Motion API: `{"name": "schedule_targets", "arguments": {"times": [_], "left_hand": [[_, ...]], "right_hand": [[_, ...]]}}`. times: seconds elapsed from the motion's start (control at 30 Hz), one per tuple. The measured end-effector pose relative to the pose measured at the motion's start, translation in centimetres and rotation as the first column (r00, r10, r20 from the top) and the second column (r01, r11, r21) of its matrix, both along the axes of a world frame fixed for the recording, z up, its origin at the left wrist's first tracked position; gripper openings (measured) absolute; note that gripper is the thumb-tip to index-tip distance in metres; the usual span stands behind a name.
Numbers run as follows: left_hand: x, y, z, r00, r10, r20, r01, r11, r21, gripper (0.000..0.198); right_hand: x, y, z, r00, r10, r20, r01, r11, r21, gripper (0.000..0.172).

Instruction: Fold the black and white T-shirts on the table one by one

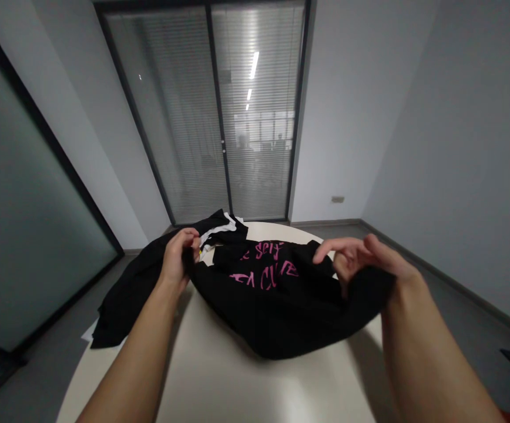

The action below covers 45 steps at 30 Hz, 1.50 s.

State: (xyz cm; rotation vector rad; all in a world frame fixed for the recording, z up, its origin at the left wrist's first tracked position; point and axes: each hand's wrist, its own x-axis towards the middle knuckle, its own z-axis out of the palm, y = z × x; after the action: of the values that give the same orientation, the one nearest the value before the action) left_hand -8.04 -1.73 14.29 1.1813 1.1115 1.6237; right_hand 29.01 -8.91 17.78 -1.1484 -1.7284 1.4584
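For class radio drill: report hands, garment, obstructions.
Left hand gripping black garment, sagging; right hand partly covered by it. Clothes pile at left, apparently not blocking.

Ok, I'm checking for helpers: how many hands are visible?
2: left hand at the left end of the black garment, right hand at its right end.

Pale walls (pixel 369 117), grey floor (pixel 470 336), dark-framed glass (pixel 259 170) with horizontal blinds (pixel 175 117).
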Motion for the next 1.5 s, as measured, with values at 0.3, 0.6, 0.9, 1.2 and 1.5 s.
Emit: {"name": "schedule_targets", "arguments": {"times": [0.3, 0.6, 0.9, 1.2, 1.5], "left_hand": [[1.6, -1.2, -1.0, 0.724, -0.533, -0.438, 0.359, 0.833, -0.421, 0.052], [1.4, 0.2, -6.1, 0.172, -0.432, -0.885, 0.216, 0.893, -0.394, 0.054], [1.9, -1.7, -4.1, 0.140, -0.786, -0.603, 0.269, 0.616, -0.740, 0.036], [2.0, 1.0, -6.0, 0.192, -0.150, -0.970, -0.094, 0.981, -0.170, 0.042], [1.7, 1.3, -7.9, 0.068, -0.337, -0.939, 0.150, 0.934, -0.324, 0.040]], "right_hand": [[0.0, 3.6, -1.7, 0.975, -0.221, 0.007, 0.215, 0.958, 0.187, 0.064], [0.1, 7.4, -7.4, 0.631, -0.365, 0.685, 0.188, 0.928, 0.322, 0.063], [0.2, 6.4, -6.0, 0.533, -0.159, 0.831, 0.095, 0.987, 0.129, 0.027], [0.3, 7.1, -6.2, 0.518, -0.443, 0.731, 0.061, 0.872, 0.485, 0.056], [-0.7, 7.7, -8.4, 0.569, -0.200, 0.798, -0.031, 0.964, 0.263, 0.035]]}}
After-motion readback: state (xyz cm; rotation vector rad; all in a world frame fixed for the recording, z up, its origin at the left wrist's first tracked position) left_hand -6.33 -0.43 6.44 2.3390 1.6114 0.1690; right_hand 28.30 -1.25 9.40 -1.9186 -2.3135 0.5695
